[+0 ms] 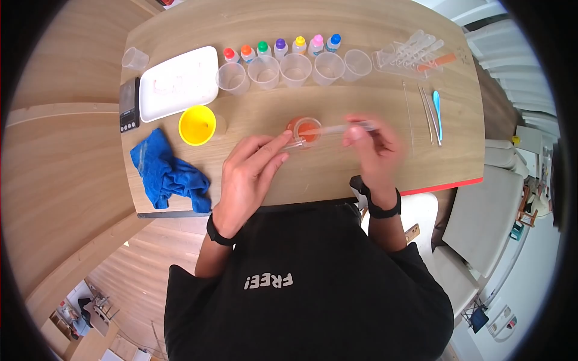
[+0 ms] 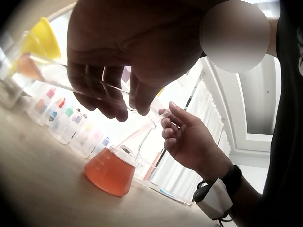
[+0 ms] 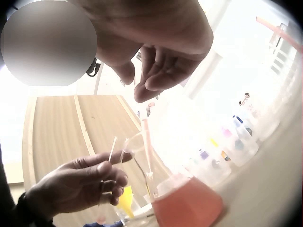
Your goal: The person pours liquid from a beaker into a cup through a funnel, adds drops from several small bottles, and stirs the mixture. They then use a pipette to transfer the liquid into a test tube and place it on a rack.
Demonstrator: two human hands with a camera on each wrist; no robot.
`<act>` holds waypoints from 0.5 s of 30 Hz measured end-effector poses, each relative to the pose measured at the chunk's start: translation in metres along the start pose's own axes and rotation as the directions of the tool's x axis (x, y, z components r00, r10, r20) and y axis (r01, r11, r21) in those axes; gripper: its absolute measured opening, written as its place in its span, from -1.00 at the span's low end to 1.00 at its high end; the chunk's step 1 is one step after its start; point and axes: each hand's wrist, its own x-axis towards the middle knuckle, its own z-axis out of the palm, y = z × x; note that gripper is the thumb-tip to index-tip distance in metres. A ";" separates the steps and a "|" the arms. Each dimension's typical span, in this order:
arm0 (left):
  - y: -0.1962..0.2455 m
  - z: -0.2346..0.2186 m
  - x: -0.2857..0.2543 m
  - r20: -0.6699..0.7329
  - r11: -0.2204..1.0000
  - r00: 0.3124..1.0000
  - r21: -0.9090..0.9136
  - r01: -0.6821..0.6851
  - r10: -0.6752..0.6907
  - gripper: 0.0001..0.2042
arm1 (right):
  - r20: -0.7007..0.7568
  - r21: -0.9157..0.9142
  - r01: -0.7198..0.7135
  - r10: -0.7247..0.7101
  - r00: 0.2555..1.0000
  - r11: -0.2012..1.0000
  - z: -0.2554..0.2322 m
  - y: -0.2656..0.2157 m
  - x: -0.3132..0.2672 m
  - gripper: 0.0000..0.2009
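A conical flask point(image 2: 109, 172) of orange liquid stands on the table in front of the person. My left hand point(image 1: 247, 168) is at the flask's mouth and holds a clear test tube point(image 2: 71, 80) between thumb and fingers, with a little orange liquid at the tube's far end. On the other side, my right hand point(image 1: 376, 150), blurred in the head view, pinches the upper end of a clear plastic dropper point(image 1: 334, 128). In the right wrist view the dropper point(image 3: 147, 142) slants down into the flask's neck and looks pale orange inside.
Several plastic cups point(image 1: 295, 70) line up before dye bottles point(image 1: 280, 48) with coloured caps. A test tube rack point(image 1: 400, 65) and thin tools point(image 1: 438, 114) lie right. Leftward are a white tray point(image 1: 180, 84), black scale point(image 1: 129, 105), yellow funnel point(image 1: 197, 126) and blue cloth point(image 1: 165, 171).
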 end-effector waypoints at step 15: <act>0.002 0.000 -0.002 -0.007 1.000 1.000 0.025 0.004 -0.004 -0.62 | -0.303 0.400 0.050 0.081 0.949 0.915 -0.027 0.007 -0.001 -0.72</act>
